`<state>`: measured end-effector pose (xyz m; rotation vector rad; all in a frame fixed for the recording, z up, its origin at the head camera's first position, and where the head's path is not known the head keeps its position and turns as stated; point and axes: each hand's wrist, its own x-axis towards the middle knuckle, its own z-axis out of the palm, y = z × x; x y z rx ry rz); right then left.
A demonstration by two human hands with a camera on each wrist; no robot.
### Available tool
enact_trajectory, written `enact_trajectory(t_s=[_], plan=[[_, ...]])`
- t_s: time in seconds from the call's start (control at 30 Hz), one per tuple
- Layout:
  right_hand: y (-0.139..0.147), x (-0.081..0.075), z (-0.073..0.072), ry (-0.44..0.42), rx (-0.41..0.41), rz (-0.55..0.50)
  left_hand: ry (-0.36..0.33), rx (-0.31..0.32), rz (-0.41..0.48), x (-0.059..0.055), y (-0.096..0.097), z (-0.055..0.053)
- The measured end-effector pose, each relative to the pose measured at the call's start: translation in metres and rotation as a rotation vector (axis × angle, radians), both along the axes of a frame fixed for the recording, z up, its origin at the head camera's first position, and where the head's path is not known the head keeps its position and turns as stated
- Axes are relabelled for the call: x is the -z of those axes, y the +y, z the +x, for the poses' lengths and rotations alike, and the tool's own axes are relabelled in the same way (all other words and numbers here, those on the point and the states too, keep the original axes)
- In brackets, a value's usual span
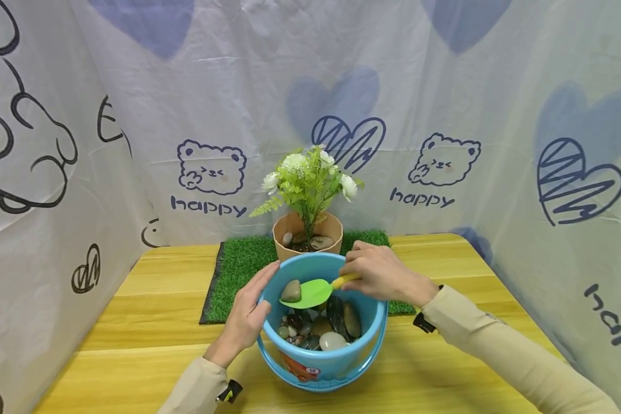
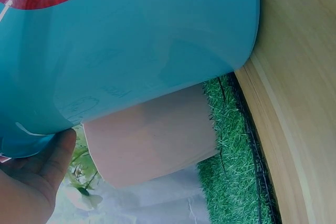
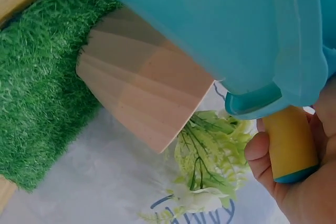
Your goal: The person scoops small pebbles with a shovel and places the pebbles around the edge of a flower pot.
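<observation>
In the head view, a blue bucket (image 1: 341, 363) stands on the table with dark and pale stones (image 1: 333, 341) inside. My right hand (image 1: 380, 273) grips the yellow handle (image 3: 290, 145) of a small garden trowel (image 1: 314, 293) over the bucket's right rim. The trowel's green blade reaches across the bucket's mouth, and a greyish-brown stone (image 1: 291, 291) lies at its tip. My left hand (image 1: 244, 313) rests against the left rim with fairly straight fingers (image 2: 62, 153). The left wrist view shows those fingers touching the bucket near its rim.
Directly behind the bucket is a beige pot (image 1: 333, 229) with white flowers and green leaves (image 1: 307, 184), plus a few stones. It sits on a green artificial grass mat (image 1: 243, 259). The wooden table (image 1: 150, 310) is surrounded by printed cloth walls (image 1: 212, 103).
</observation>
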<state>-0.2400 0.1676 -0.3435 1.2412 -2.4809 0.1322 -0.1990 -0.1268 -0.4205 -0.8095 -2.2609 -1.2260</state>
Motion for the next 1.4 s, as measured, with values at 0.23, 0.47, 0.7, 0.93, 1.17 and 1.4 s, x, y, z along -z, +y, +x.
enact_trajectory(t_s=[0.23, 0.47, 0.7, 0.93, 1.17, 1.4], plan=[[0.005, 0.002, -0.002, 0.024, -0.016, -0.061, -0.003, 0.005, 0.004, 0.000, 0.000, -0.001], [0.007, 0.004, -0.004, 0.003, -0.011, -0.102, -0.008, 0.004, 0.002, 0.000, 0.000, -0.001], [0.010, 0.005, -0.004, -0.001, -0.016, -0.120, -0.008, 0.006, 0.005, 0.000, 0.001, -0.001], [0.015, 0.007, -0.001, 0.003, -0.017, -0.145, -0.009, 0.008, 0.005, 0.001, 0.000, -0.001], [0.022, 0.005, 0.001, 0.014, -0.019, -0.179, -0.010, 0.008, 0.006, 0.000, 0.000, -0.001], [0.029, -0.001, 0.003, 0.005, -0.005, -0.168, -0.011, 0.001, 0.005, 0.001, 0.000, -0.001]])
